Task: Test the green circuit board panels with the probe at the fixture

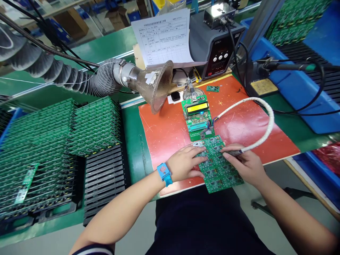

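Observation:
A green circuit board panel (225, 171) lies on the red mat, its near end jutting past the edge over my lap. My left hand (186, 161) rests on the panel's left side with fingers spread. Between the fingers of my right hand (248, 163) is a dark probe (234, 153), its tip over the panel's upper right part; whether it touches is too small to tell. A white-sleeved cable (269, 120) loops from the probe to a green programmer board (199, 118) with a lit yellow display, just beyond the panel.
At left, black racks (105, 184) hold many upright green boards (95, 124). A fume hose funnel (156, 85) hangs over the mat's (170, 131) far left. Behind are a soldering station (216, 46) and a paper sheet (164, 39). Blue bins (294, 78) stand at right; a small board (213, 89) lies on the mat.

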The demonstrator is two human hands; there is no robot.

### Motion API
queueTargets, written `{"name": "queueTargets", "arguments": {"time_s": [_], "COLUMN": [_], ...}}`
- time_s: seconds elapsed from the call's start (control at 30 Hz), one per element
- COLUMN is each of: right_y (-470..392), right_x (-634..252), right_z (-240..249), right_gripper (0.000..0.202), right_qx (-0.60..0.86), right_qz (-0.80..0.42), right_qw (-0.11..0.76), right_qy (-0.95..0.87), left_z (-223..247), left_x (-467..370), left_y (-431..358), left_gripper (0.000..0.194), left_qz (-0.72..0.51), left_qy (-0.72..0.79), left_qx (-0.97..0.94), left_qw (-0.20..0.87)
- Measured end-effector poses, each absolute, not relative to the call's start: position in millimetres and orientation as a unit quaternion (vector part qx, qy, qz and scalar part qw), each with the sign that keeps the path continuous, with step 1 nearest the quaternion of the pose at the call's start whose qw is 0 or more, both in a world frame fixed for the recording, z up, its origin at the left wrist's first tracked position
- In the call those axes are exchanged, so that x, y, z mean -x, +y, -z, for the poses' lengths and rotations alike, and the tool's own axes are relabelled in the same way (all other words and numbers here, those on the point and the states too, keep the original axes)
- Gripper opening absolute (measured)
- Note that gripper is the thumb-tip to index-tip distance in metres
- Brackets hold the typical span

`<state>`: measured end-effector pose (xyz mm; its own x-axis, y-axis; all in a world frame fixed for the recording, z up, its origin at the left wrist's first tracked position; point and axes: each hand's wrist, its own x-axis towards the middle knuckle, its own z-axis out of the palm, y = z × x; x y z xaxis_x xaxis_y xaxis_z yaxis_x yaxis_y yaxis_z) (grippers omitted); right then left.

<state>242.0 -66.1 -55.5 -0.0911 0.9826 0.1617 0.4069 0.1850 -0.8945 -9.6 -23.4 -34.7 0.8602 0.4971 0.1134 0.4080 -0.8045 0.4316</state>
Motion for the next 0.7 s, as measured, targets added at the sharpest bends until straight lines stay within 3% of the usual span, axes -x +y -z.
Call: {"name": "queueTargets", "arguments": {"time_s": [0.5, 0.7], "right_y": [-79.0, -90.2], "right_x": [-247.3, -254.0], "right_z": [41.5, 49.7], "right_gripper": [0.011, 0.01], "right_qx": [0.542, 0.541], "right_qz": [-0.391, -0.381], "right_qw": [0.449, 0.426], "right_qy": [-0.592, -0.617], "left_z": [34.5, 34.6], "left_x": [9.6, 9.9], "left_y": [-22.8, -22.8], "left_gripper": [0.058, 0.058], "left_qz": [-0.111, -0.122], "left_qy": [0.236, 0.235], "left_qx": [-0.943, -0.945], "left_qw": [0.208, 0.195]}}
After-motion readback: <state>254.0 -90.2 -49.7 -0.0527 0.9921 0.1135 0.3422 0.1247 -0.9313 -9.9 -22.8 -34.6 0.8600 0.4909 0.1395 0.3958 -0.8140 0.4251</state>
